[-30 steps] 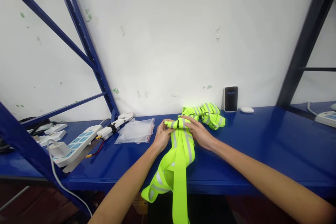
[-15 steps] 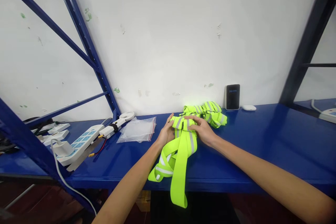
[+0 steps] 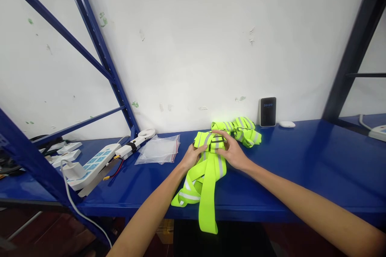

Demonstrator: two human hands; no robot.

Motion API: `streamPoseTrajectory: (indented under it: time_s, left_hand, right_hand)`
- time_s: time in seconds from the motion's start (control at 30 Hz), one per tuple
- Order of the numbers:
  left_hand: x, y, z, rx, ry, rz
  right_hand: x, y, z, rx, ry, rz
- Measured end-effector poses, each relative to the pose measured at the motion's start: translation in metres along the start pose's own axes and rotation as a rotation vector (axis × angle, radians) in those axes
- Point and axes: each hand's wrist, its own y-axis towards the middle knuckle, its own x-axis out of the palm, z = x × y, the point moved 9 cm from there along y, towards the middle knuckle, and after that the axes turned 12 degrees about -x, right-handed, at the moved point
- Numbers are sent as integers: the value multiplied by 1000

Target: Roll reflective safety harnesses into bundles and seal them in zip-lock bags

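Head view: left hand point(image 3: 191, 157) and right hand point(image 3: 235, 153) grip the reflective strap point(image 3: 212, 165), fingers part-curled. The tail point(image 3: 207, 204) overhanging the table point(image 3: 277, 180) could drag folds loose.

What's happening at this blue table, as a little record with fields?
Left hand: gripping lime strap bundle from its left
Right hand: gripping it from its right
Loose part: hanging past the front edge of the table
Behind: more lime straps
Left: plastic bags, small fan, power strip
Right rear: upright display reading 20:09, white oval object
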Motion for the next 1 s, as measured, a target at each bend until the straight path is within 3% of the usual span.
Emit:
streamPoseTrajectory:
  time_s: [0.13,0.27,0.57,0.83,1.0]
  left_hand:
    - [3,-1,-1,11,82,-49]
    - [-1,-1,-4,-14,162,-22]
    - [-8,-5,1,11,88,43]
    - [-6,-8,5,44,70,72]
    - [-4,-11,8,34,73,98]
  right_hand:
    - [0,-2,9,90,20,-12]
    - [2,-6,23,216,72,-13]
    - [7,-2,7,111,59,-75]
    - [12,-7,27,337,322,4]
    - [11,-6,24,310,366,33]
